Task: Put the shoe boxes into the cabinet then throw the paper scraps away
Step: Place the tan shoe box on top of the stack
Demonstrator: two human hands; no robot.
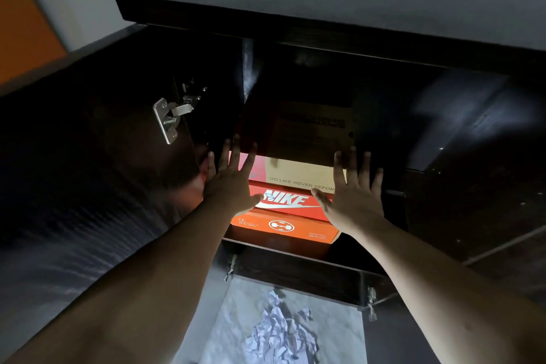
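We are standing at the dark cabinet (325, 3), its doors swinging wide to the left and right, and we are reaching both arms up into its open compartment. Inside, the shoe boxes are sitting in a stack on the shelf: an orange box (283, 227) at the bottom, a red box (289, 201) marked with a big white logo on it, and a tan box (301, 156) on top, running far back into the dark. Our left hand (230, 183) is lying flat against the near faces of the stack on its left side, and our right hand (354, 198) is doing the same on the right; each grip is spread, fingers fanned, pinching nothing. We judge that we are finishing the first step, pressing the boxes home so they sit clear of the doors. Below, near us on the pale floor (242, 304), the paper scraps (280, 331) are lying in a crumpled heap, untouched. The next move, as we see it, is calling for us to draw both hands out, bend down to the heap and gather the loose pieces without scattering them; no bin is showing here.
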